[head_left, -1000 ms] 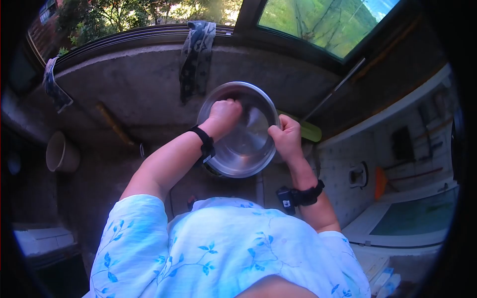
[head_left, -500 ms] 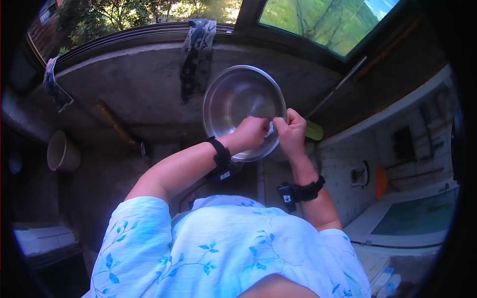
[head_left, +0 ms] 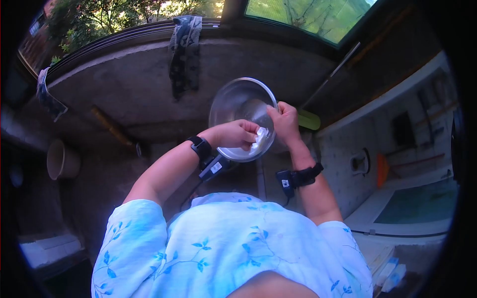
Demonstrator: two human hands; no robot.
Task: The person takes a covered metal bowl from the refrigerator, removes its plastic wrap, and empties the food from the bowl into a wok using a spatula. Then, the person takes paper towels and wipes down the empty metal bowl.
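Observation:
A round metal bowl [head_left: 233, 103] is held up in front of my body, its inside partly facing me. My right hand [head_left: 284, 121] grips the bowl's right rim, thumb on the inner side. Over the bowl's lower part, my left hand [head_left: 243, 134] pinches a crumpled white tissue or cloth [head_left: 260, 137], which lies against the inner wall near the right side. The fingertips of my left hand are partly hidden by the white piece. Each wrist wears a black band with a small device.
A patterned cloth [head_left: 185, 57] hangs from the window sill, and another cloth [head_left: 48, 97] hangs farther left. A pale bucket [head_left: 63, 160] stands at the left. Behind my right hand is a green object [head_left: 309, 119] with a long rod [head_left: 332, 74] near it.
My left hand has gone from deep inside the bowl to its lower right part, where the white piece now shows clearly. The bowl rose, then dropped and tilted. The view has shifted slightly.

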